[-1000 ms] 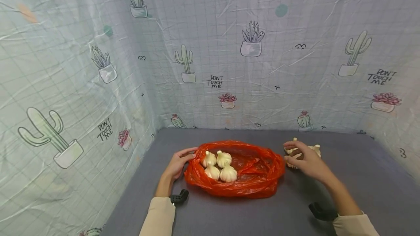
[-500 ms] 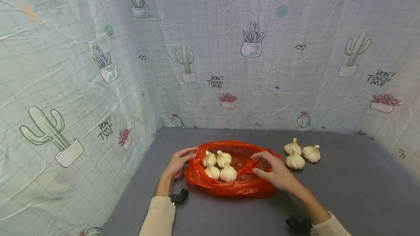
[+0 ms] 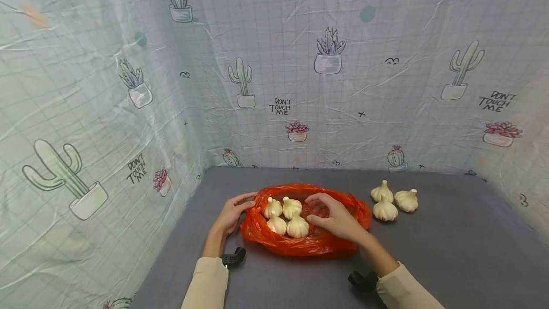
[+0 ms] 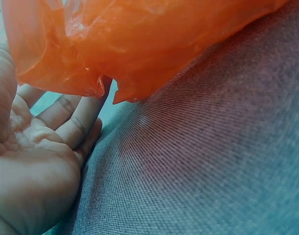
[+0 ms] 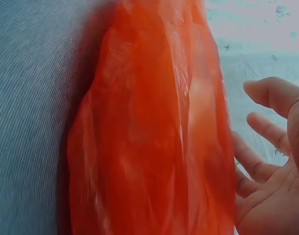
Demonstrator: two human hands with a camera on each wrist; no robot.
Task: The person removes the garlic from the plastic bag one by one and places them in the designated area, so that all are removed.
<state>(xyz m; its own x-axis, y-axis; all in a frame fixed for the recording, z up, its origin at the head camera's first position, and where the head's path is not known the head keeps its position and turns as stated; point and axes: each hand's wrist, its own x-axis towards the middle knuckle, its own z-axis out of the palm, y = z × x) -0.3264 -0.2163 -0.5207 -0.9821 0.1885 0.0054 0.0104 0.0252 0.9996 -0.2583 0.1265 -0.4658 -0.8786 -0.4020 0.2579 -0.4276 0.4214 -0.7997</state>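
A red plastic bag (image 3: 300, 248) lies on the grey table with its mouth spread wide. Inside, toward its left end, sit several garlic bulbs (image 3: 298, 227). At the bag's left rim, my left hand (image 3: 228, 214) holds the plastic between thumb and fingers; in the left wrist view the fingers (image 4: 73, 120) pass behind the film. My right hand (image 3: 336, 218) reaches over the bag's mouth from the right, near the bulbs. Its thumb (image 5: 271, 93) and fingers stand apart in the right wrist view, with nothing between them.
Three more garlic bulbs (image 3: 384, 210) rest on the table to the right of the bag. A cactus-print sheet (image 3: 300, 85) walls in the table (image 3: 446, 232) at the back and sides. A black wrist camera (image 3: 233, 257) is strapped to each forearm.
My right hand has moved left from the loose bulbs to over the bag's mouth, close to the bulbs inside. The red fold inside the bag's right half is less visible. My left hand stays put.
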